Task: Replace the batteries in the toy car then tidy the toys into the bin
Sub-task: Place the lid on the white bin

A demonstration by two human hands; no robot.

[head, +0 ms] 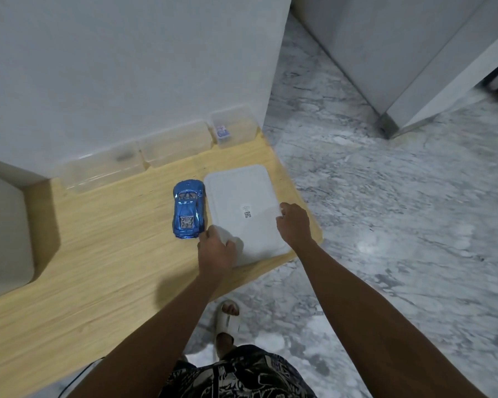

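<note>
Both hands grip the bin (243, 208), the left hand (216, 248) at its near corner, the right hand (295, 225) at its side, and the car (188, 208) stands just beyond the left hand, so I would lift evenly without bumping it.

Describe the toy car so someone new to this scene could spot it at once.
On the light wooden table against the white wall, look just left of the white lidded bin that both hands grip, left hand and right hand. The toy car sits there, the only shiny blue thing, unlike the clear containers behind it.
</note>
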